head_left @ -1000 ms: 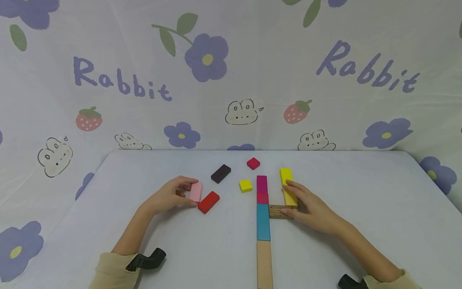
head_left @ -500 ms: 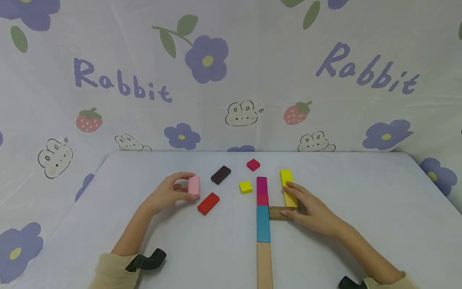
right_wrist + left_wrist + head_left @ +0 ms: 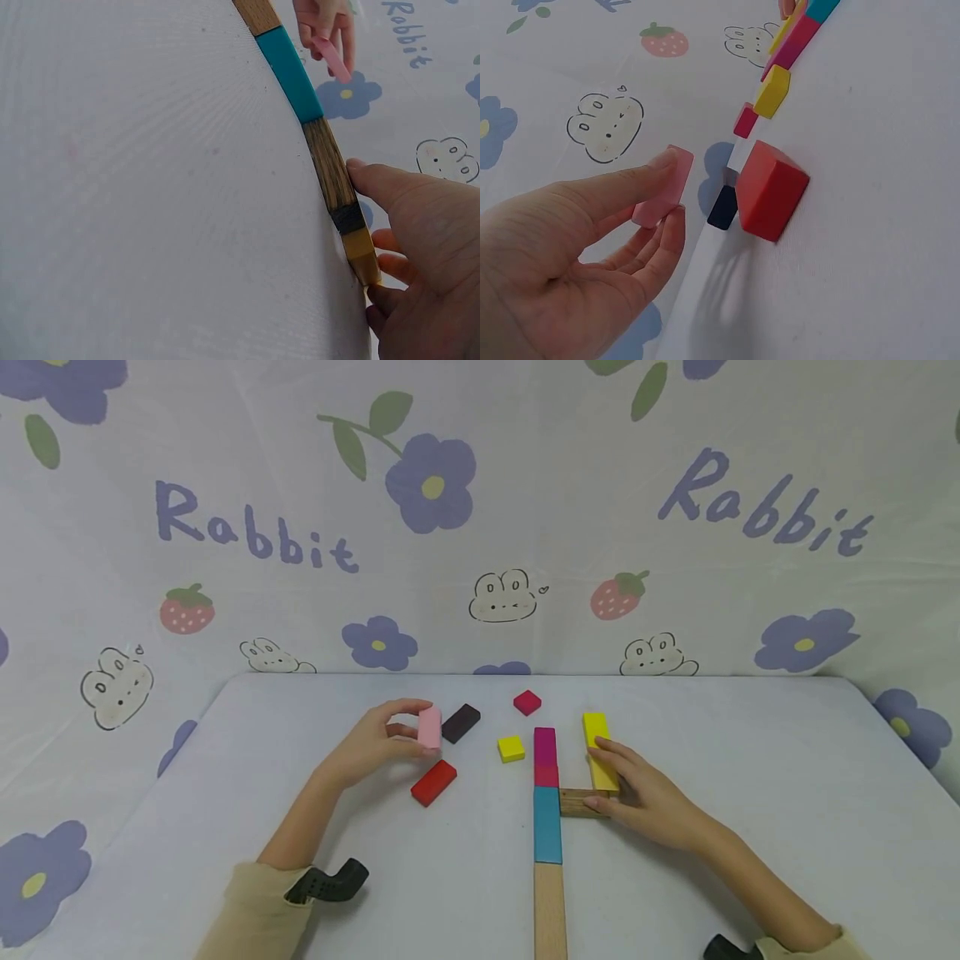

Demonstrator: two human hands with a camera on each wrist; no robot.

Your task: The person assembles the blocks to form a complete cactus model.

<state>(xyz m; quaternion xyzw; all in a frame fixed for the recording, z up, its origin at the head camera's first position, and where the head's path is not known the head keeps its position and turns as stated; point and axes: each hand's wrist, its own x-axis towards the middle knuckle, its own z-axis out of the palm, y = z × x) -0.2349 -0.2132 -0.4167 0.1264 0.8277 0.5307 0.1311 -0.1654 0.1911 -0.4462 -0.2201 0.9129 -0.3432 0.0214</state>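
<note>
My left hand (image 3: 366, 745) pinches a pink block (image 3: 429, 728) between thumb and fingertips, upright in the head view, just left of a black block (image 3: 461, 723). The left wrist view shows that pink block (image 3: 667, 187) raised above the table. A red block (image 3: 433, 783) lies below this hand. At the right, my right hand (image 3: 660, 797) rests with its thumb on a brown wooden block (image 3: 573, 803) and its index finger across a long yellow block (image 3: 596, 727). The yellow block's near end meets the brown one.
A line of blocks runs toward me: magenta (image 3: 545, 747), blue (image 3: 547, 825) and tan wood (image 3: 549, 910), with the brown block jutting right from it. A small yellow block (image 3: 512, 748) and a small red one (image 3: 527, 702) lie near its far end.
My left hand has lifted the pink block from beside the red one, then carried it right and farther away to the black block. The right hand stays in place.
</note>
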